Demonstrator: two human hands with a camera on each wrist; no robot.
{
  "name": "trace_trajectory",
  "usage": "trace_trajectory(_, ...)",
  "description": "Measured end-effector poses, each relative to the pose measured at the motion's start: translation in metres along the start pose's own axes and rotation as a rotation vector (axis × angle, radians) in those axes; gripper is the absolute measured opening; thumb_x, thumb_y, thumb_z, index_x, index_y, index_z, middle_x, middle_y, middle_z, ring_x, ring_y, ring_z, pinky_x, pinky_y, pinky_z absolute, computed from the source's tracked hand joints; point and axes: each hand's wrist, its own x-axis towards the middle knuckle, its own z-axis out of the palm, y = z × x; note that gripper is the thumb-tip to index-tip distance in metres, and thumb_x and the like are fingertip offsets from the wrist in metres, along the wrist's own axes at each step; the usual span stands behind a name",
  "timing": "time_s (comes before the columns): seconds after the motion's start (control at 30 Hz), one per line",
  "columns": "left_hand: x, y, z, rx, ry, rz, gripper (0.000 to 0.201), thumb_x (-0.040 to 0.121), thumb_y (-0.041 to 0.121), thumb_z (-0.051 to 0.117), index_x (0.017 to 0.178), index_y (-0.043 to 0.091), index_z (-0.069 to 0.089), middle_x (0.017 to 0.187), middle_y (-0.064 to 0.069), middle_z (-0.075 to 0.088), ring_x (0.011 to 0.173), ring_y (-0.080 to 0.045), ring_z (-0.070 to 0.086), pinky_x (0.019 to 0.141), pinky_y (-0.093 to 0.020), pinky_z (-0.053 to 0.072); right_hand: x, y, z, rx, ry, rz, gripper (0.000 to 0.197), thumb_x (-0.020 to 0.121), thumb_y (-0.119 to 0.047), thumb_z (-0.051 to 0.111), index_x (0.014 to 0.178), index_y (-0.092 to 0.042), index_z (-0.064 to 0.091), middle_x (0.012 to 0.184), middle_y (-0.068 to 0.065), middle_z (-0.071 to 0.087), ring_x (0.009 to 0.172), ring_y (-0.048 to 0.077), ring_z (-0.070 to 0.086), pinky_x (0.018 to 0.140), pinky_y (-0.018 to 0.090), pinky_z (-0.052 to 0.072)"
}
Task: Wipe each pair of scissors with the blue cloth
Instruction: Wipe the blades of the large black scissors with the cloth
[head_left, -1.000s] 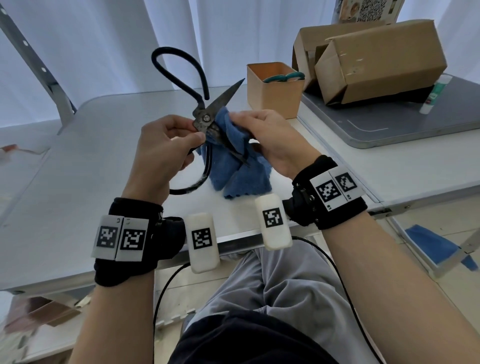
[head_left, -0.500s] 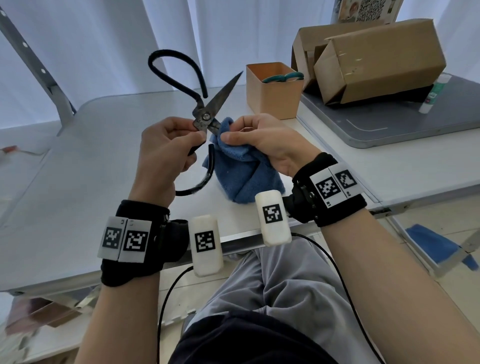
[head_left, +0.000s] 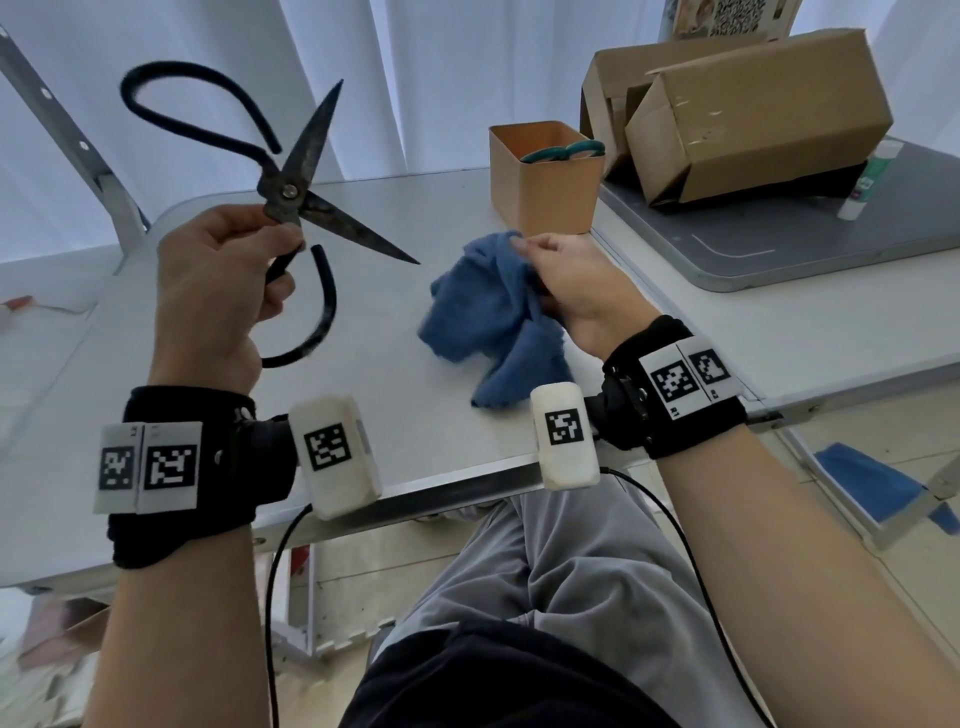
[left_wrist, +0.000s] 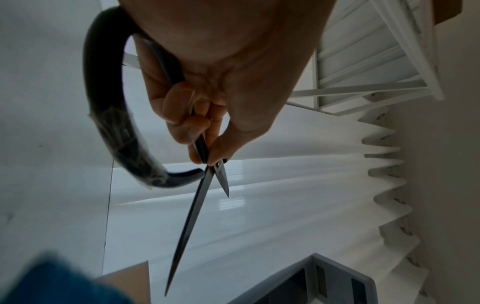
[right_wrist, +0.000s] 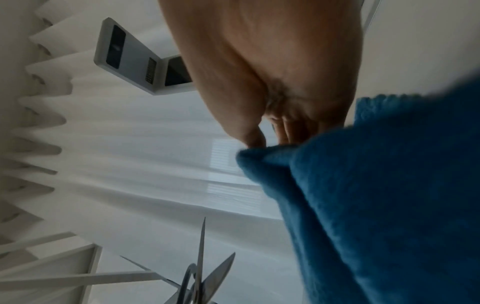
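Left hand (head_left: 218, 291) gripping black scissors (head_left: 291, 195), blades spread; right hand (head_left: 576, 283) pinching blue cloth (head_left: 483, 312) apart beside them, fingertips hidden in folds

Scissors (head_left: 306, 208): dark, dull, tarnished metal blades. Blue cloth (head_left: 493, 317): fluffy terry. Worktop (head_left: 405, 218): smooth pale matt. Box (head_left: 758, 104): brown cardboard.

2 prs scissors (head_left: 301, 202) (head_left: 563, 152), 1 blue cloth (head_left: 488, 317), 3 cardboard boxes (head_left: 545, 182) (head_left: 753, 114) (head_left: 613, 67).
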Motion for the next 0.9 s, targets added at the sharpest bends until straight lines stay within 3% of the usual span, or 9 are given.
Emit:
trace_trajectory(0.1,-0.005,-0.002,0.008,0.021,-0.039,0.008,0.008,0.088,0.013,0.067,0.087,0.021,0.066,0.082,0.003,0.067,0.051,-0.009,0.044,0.049,-0.016,0.037,0.003,-0.003,0.003,0.093,-0.045,-0.002,0.027,0.104,-0.023,0.047,0.121,-0.006,0.058,0.109,0.011,0.066,0.093,0.019,0.065,0.082,0.030,0.058)
trace_trajectory(0.2,-0.009,-0.006,0.017,0.036,-0.059,-0.008,0.008,0.088,0.012,0.067,0.095,0.016,0.067,0.081,0.002,0.066,0.049,-0.008,0.043,0.049,-0.016,0.037,0.006,-0.004,0.002,-0.006,-0.026,-0.069,0.027,0.100,-0.018,0.054,0.127,-0.017,0.055,0.122,0.005,0.062,0.110,0.019,0.062,0.088,0.031,0.057)
trace_trajectory(0.33,-0.009,-0.008,0.020,0.041,-0.063,-0.021,0.011,0.088,0.012,0.067,0.099,0.013,0.068,0.081,0.002,0.066,0.047,-0.008,0.043,0.049,-0.016,0.037,0.002,-0.008,-0.009,-0.269,-0.070,-0.105,0.013,0.090,-0.012,0.066,0.101,-0.018,0.067,0.099,0.001,0.066,0.093,0.014,0.061,0.074,0.026,0.054)
trace_trajectory(0.43,-0.008,-0.008,0.018,0.039,-0.061,-0.027,0.013,0.088,0.012,0.067,0.101,0.012,0.068,0.082,0.001,0.066,0.048,-0.008,0.043,0.049,-0.016,0.037,-0.007,-0.009,-0.012,-0.443,-0.235,-0.031,0.024,0.087,-0.001,0.063,0.103,-0.016,0.074,0.078,-0.005,0.064,0.085,0.011,0.060,0.068,0.024,0.052)
trace_trajectory(0.5,-0.008,-0.009,0.017,0.037,-0.061,-0.030,0.013,0.088,0.012,0.067,0.101,0.012,0.068,0.082,0.001,0.066,0.048,-0.009,0.042,0.050,-0.016,0.037,-0.010,-0.010,-0.008,-0.529,-0.302,-0.002,0.034,0.084,0.005,0.064,0.108,-0.017,0.073,0.084,-0.003,0.064,0.087,0.012,0.060,0.070,0.023,0.054)
trace_trajectory(0.6,-0.008,-0.009,0.017,0.045,-0.066,-0.034,0.010,0.088,0.012,0.067,0.098,0.014,0.068,0.082,0.001,0.067,0.049,-0.009,0.043,0.050,-0.016,0.038,-0.014,-0.014,0.002,-0.687,-0.377,-0.033,0.043,0.076,-0.004,0.078,0.115,-0.022,0.071,0.103,-0.004,0.065,0.096,0.012,0.059,0.081,0.021,0.052)
trace_trajectory(0.7,-0.008,-0.010,0.019,0.045,-0.070,-0.041,0.010,0.088,0.012,0.067,0.098,0.014,0.069,0.082,0.002,0.067,0.049,-0.009,0.043,0.050,-0.016,0.038,-0.012,-0.010,0.011,-0.929,-0.399,-0.062,0.048,0.068,-0.014,0.087,0.109,-0.032,0.069,0.115,-0.006,0.049,0.105,0.016,0.051,0.092,0.030,0.047)
trace_trajectory(0.8,-0.009,-0.010,0.021,0.050,-0.078,-0.041,0.006,0.088,0.013,0.067,0.094,0.016,0.068,0.082,0.002,0.068,0.048,-0.009,0.043,0.049,-0.016,0.037,-0.004,-0.008,0.016,-1.012,-0.310,-0.113,0.043,0.065,-0.008,0.086,0.090,-0.036,0.065,0.118,0.001,0.042,0.100,0.021,0.049,0.078,0.031,0.049)
trace_trajectory(0.9,-0.008,-0.009,0.020,0.053,-0.083,-0.038,0.006,0.088,0.013,0.068,0.092,0.017,0.069,0.081,0.002,0.068,0.048,-0.009,0.043,0.050,-0.017,0.037,0.001,-0.011,0.015,-0.978,-0.282,-0.138,0.027,0.070,-0.004,0.080,0.085,-0.024,0.071,0.093,-0.003,0.053,0.081,0.016,0.052,0.058,0.024,0.045)
